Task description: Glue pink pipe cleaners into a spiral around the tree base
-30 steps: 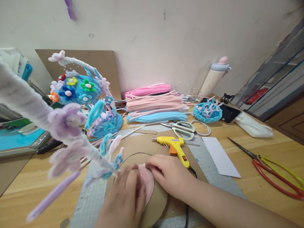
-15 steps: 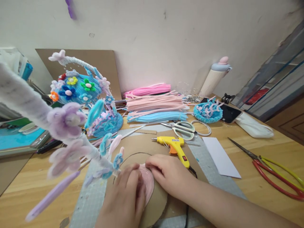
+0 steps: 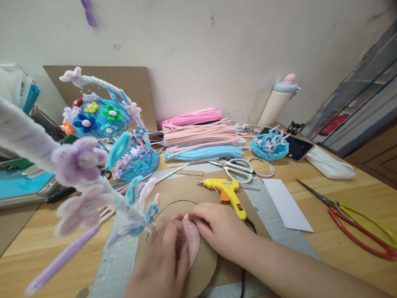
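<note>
A flat spiral of pink pipe cleaner [image 3: 192,242] lies on a rounded piece of cardboard [image 3: 203,275] in front of me. My left hand [image 3: 164,252] covers its left side, fingers bent together and gripping the coil. At the far right rim, my right hand [image 3: 221,229] is closed, its fingertips pinching the coil's edge. The fingertips of both hands almost meet there, and the strand between them is mostly hidden. Just beyond my right hand rests a yellow hot glue gun [image 3: 228,192], nozzle pointing left.
A flower-trimmed white stem [image 3: 105,190] rises close on the left, before a blue decorated piece [image 3: 102,118]. Pipe-cleaner bundles [image 3: 201,134], pale-handled scissors [image 3: 237,169] and a small blue basket [image 3: 269,145] stand behind. Red-and-yellow scissors [image 3: 350,223] and folded white paper [image 3: 287,205] lie right.
The view has shifted slightly, so most things appear a little further left. Both hands stay on the pink coil, with only small finger movement.
</note>
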Demonstrator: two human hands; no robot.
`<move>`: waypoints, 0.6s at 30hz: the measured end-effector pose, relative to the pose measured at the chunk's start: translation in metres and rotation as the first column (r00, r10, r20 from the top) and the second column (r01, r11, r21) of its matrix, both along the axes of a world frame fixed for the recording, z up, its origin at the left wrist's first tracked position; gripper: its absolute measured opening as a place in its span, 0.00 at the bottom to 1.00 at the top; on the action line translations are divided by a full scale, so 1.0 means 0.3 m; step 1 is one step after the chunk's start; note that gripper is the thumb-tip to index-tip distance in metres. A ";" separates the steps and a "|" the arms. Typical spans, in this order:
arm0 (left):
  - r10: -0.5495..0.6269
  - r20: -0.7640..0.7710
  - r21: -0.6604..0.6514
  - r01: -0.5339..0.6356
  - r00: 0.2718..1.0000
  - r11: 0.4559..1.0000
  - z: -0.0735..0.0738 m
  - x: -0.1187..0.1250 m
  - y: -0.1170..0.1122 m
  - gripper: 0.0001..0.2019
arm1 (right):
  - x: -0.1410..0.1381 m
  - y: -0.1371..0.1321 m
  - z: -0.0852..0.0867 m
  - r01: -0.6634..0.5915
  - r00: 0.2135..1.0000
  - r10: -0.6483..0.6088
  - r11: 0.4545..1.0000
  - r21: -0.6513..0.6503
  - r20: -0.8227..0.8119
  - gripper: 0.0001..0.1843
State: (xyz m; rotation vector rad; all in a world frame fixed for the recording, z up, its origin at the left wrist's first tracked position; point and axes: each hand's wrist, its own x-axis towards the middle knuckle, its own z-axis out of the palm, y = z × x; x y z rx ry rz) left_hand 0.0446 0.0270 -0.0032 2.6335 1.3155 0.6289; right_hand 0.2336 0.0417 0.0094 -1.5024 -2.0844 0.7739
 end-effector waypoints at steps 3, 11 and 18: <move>0.026 0.023 -0.004 -0.026 0.999 1.000 0.001 0.001 0.001 0.09 | 0.002 -0.001 -0.001 0.002 1.000 -0.002 1.000 0.000 0.005 0.10; 0.035 -0.001 0.035 -0.035 0.999 0.999 -0.025 -0.013 -0.004 0.17 | 0.001 -0.006 0.007 0.012 1.000 -0.012 1.000 -0.019 -0.017 0.10; 0.058 0.040 0.014 -0.058 0.998 0.998 -0.023 0.002 -0.003 0.16 | 0.041 -0.028 0.034 0.056 0.997 -0.056 0.998 -0.006 -0.051 0.13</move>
